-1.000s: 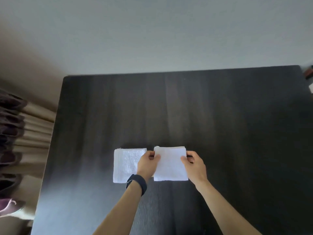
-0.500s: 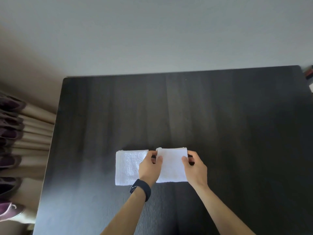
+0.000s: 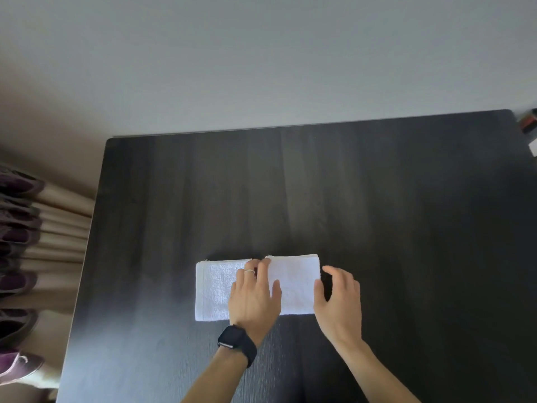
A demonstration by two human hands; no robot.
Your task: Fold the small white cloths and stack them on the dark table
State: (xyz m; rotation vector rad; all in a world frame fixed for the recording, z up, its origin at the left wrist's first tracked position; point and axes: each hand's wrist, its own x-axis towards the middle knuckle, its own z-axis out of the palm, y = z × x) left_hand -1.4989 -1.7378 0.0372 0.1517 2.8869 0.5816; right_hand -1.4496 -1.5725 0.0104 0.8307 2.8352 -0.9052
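Two small white cloths lie side by side on the dark table (image 3: 319, 184). The left folded cloth (image 3: 215, 286) is flat and partly covered by my left hand. The right folded cloth (image 3: 296, 280) lies flat beside it, their edges nearly touching. My left hand (image 3: 255, 295), with a dark watch on the wrist and a ring, rests flat over the seam between the two cloths, fingers spread. My right hand (image 3: 340, 298) hovers at the right cloth's right edge, fingers curved and apart, holding nothing.
A grey wall rises behind the table's far edge. Beige and purple curtain folds (image 3: 26, 248) hang off the table's left side. A small red and white object (image 3: 530, 126) sits beyond the far right corner.
Both hands have let go of the right cloth's side edges. The left hand now lies flat across the cloths and the right hand has opened and drawn slightly away.
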